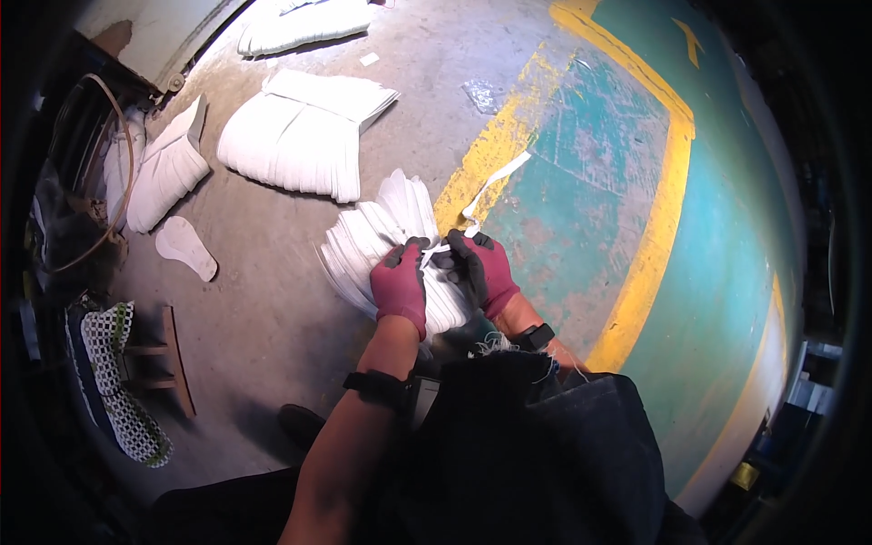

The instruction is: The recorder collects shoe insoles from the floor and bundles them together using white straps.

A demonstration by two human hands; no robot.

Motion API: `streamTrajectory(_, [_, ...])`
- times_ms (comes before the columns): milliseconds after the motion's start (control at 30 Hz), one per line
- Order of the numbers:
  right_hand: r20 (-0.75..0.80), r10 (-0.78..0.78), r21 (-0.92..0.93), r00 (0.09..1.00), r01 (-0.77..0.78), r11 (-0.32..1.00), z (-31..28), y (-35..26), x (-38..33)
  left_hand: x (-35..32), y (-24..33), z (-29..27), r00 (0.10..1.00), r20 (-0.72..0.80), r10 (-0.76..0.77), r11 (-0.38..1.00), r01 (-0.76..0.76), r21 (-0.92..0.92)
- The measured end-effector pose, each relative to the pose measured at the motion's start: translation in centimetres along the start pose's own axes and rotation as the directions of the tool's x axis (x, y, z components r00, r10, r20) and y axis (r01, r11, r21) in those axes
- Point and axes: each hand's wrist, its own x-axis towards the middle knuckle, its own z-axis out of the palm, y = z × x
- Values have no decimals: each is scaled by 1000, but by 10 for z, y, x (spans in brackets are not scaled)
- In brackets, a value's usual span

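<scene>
A fanned bundle of white insoles (352,250) stands in front of me, between and beneath my hands. Both hands wear maroon gloves with black fingers. My left hand (400,287) is closed over the bundle's top, pinching a white strip (495,180) that runs across it. Close beside it, my right hand (484,266) has its fingers closed on the same strip. The strip's loose end trails off past my right fingers toward the yellow floor line. Whether a knot lies between the fingertips is hidden.
Another tied bundle of white insoles (295,136) lies ahead, with more bundles (171,168) to the left and at the far edge (304,29). A single insole (186,245) lies on the concrete. Checkered insoles (107,363) rest by a small wooden frame (174,363).
</scene>
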Motion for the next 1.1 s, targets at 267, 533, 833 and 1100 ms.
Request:
streamTrajectory(267, [-315,-141,-225,938,70,972,-36,9,25,-26,-5,-65,981,-188,47,998,-54,-33])
streamTrajectory(533, [229,-63,332,971,-17,943,21,-13,13,3,11,-45,788,572,228,958,-77,-277])
streamTrajectory(833, [-368,29,-149,929,-89,985,0,-19,96,-15,-14,-48,819,513,256,898,-399,188])
streamTrajectory(1100, [-240,-45,-39,970,37,999,-33,1,122,-21,-12,-53,879,474,58,990,-113,89])
